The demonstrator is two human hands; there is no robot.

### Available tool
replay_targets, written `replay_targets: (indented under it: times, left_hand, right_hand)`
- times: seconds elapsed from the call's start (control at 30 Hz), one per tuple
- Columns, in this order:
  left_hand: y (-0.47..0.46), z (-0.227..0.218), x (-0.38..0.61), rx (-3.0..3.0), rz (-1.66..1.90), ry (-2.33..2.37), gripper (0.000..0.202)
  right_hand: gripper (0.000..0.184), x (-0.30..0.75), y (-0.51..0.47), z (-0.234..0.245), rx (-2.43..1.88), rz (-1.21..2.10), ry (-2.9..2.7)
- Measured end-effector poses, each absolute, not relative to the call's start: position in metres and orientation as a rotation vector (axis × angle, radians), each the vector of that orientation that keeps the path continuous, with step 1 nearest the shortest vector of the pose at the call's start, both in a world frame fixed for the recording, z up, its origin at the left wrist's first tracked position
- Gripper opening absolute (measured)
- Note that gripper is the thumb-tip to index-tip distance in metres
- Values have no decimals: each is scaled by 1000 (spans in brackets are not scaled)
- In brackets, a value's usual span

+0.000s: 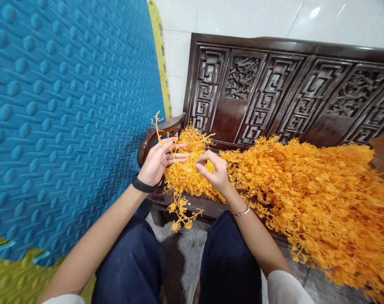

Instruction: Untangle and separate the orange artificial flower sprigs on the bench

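At the bottom of the frame were the 2 legs (131,257) of the person, bent and apart, probably so that the body could come close to the bench (228,116). Above them, near the middle, were the 2 hands. The right hand (213,171) was curled, with thumb and index finger brought almost together at their tips; whether something thin was pinched there, I cannot tell. The left hand (158,162), a little to its left, was spread, the fingers long and loose. An orange sprig (158,126) stood up at this hand, with its top above the fingers; how firmly it was held, I cannot tell. It was raised perhaps to keep it apart from the others, which looked easy to tangle.

Just beyond and below the hands lay the pile (192,177), at the left end of the seat, I think to be within easy reach of both. From its front edge 1 flowered piece (180,209) hung down. The larger heap (334,198) filled the right of the frame and spilled over the seat edge, maybe because the seat was too narrow. The carved back stood behind, and the white wall (251,19) was farthest, at the top.
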State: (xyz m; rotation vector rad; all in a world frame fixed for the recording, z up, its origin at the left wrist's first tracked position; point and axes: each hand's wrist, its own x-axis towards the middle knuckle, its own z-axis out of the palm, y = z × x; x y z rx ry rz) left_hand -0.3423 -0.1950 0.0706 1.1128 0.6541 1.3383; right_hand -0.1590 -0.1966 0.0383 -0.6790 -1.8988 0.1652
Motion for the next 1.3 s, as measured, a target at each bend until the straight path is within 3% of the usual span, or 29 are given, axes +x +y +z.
replay_targets:
  times: [0.17, 0.3, 0.47, 0.83, 1.07, 1.3]
  left_hand:
    - [-188, 66, -351, 1083, 1331, 633, 30]
    - [-186, 63, -354, 1081, 1346, 619, 31]
    - [-184, 60, -352, 1094, 1416, 628, 29]
    - [-183, 47, -342, 1099, 1293, 763, 60]
    - [-181, 40, -335, 1060, 1291, 680, 33]
    - [-185, 47, -337, 1059, 1354, 754, 14]
  right_hand:
    - [31, -179, -187, 33, -733, 411, -1879]
    - [19, -179, -177, 28, -759, 593, -1845]
    - [25, -176, -172, 27, -708, 960, -1556]
    - [27, -177, -175, 37, -551, 1165, -1244]
    - [23, -173, -174, 34, -526, 1256, -1154]
    - [41, -172, -165, 20, -880, 980, -1019]
